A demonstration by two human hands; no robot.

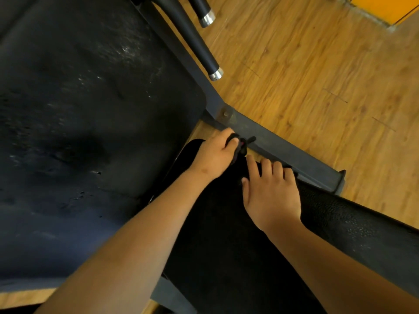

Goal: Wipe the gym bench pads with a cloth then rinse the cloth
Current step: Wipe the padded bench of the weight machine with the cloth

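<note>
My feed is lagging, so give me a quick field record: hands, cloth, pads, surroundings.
left hand: grips dark cloth at the far end of the narrow pad
right hand: rests flat on narrow black pad, fingers straight
large pad: to the left, scuffed with pale streaks
frame beam: just beyond the cloth
black bars: two, chrome-tipped, above the floor
floor: wood planks

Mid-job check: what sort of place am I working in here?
Most likely a gym: a big worn black bench pad, a dark steel frame, and two handles with chrome ends over wood-look flooring. The left hand grips a dark cloth at the smaller pad.
</note>
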